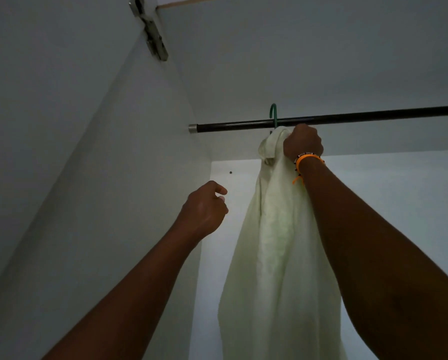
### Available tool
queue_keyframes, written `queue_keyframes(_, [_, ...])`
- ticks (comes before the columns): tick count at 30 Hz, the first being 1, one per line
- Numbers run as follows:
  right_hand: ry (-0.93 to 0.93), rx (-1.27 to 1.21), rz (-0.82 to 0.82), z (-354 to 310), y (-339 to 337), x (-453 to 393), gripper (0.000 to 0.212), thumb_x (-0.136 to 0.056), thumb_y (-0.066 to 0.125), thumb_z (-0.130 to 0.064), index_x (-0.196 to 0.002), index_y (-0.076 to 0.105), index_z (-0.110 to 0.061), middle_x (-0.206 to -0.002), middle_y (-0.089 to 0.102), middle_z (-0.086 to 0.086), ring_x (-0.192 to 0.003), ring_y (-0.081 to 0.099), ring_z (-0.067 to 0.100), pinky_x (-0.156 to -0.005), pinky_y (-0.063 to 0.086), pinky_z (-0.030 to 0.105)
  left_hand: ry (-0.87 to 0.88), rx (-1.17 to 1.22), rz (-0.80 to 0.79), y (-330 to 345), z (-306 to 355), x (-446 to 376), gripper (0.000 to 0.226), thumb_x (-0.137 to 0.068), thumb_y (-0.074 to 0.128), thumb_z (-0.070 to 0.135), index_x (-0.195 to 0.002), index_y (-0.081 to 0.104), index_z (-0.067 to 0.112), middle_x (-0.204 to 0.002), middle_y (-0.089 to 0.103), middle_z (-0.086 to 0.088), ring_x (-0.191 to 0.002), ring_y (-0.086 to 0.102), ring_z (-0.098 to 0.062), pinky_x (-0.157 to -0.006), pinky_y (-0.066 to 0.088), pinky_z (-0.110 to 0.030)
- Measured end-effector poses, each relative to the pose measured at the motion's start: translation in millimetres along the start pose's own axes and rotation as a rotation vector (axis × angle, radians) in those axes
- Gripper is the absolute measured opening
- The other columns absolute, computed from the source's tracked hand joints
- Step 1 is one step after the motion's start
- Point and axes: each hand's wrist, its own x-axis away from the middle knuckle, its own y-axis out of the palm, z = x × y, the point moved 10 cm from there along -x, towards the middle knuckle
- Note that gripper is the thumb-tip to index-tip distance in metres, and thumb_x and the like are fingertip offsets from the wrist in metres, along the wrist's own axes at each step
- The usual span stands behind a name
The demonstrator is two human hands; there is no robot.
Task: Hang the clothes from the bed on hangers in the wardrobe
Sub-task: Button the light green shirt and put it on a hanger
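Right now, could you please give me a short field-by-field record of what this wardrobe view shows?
garment: pale green shirt, hanging down from its collar end
hanger: green hanger hook over the rail; rest hidden by cloth
rail: dark metal wardrobe rail, horizontal
right hand: grips the shirt top just under the rail; orange wristband
left hand: raised, loosely curled, holding nothing, apart from the shirt
other: metal door hinge upper left

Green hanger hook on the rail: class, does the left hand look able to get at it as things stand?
Probably yes. The left hand is free, below and left of the green hanger hook on the rail, with nothing between them; the right hand grips the pale shirt on the other side.
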Motion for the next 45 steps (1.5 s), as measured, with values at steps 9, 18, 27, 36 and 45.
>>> queue_keyframes(9, [-0.075,-0.164,-0.183,-47,57,8,0.031,-0.093,0.049,-0.015,-0.119,0.055,0.002,-0.128,0.053,0.023,-0.119,0.050,0.040,-0.095,0.043,0.038,-0.038,-0.016,0.023,-10,-21,-19,0.023,-0.097,0.041,0.010,-0.114,0.056,0.016,-0.095,0.065,-0.003,-0.078,0.056,-0.011,-0.061,0.042,-0.021])
queue_keyframes(18, [0.066,-0.921,-0.664,-78,115,114,0.036,-0.091,0.053,-0.006,-0.125,0.047,0.001,-0.107,0.057,0.017,-0.089,0.055,0.025,-0.071,0.048,0.030,-0.175,0.059,-0.233,26,-52,19,0.062,-0.091,0.052,0.049,-0.145,0.028,0.030,-0.141,0.045,-0.006,-0.123,0.049,-0.026,-0.097,0.041,-0.036])
queue_keyframes(27, [0.075,-0.700,-0.663,-14,75,289,0.052,-0.095,0.050,-0.019,-0.143,0.031,-0.018,-0.135,0.051,0.008,-0.121,0.051,0.025,-0.105,0.041,0.040,-0.205,0.159,-0.191,31,-79,142,0.071,-0.079,0.058,0.046,-0.143,0.037,0.023,-0.135,0.051,0.001,-0.120,0.052,-0.020,-0.103,0.043,-0.044])
queue_keyframes(36, [0.069,-0.554,-0.819,13,16,433,0.055,-0.092,0.047,-0.007,-0.143,0.032,-0.019,-0.136,0.051,0.004,-0.123,0.049,0.020,-0.100,0.040,0.028,-0.418,0.220,-0.094,3,-104,264,0.038,-0.095,0.048,0.009,-0.132,0.047,0.016,-0.124,0.056,-0.002,-0.110,0.054,-0.021,-0.094,0.048,-0.037])
queue_keyframes(45, [0.360,-0.625,-0.817,44,-75,524,0.027,-0.094,0.051,-0.019,-0.120,0.052,-0.011,-0.113,0.062,0.004,-0.099,0.057,0.016,-0.080,0.043,0.025,-0.739,0.228,-0.076,-23,-93,396,0.024,-0.089,0.050,-0.002,-0.100,0.066,0.013,-0.090,0.065,-0.004,-0.083,0.060,-0.017,-0.077,0.051,-0.030])
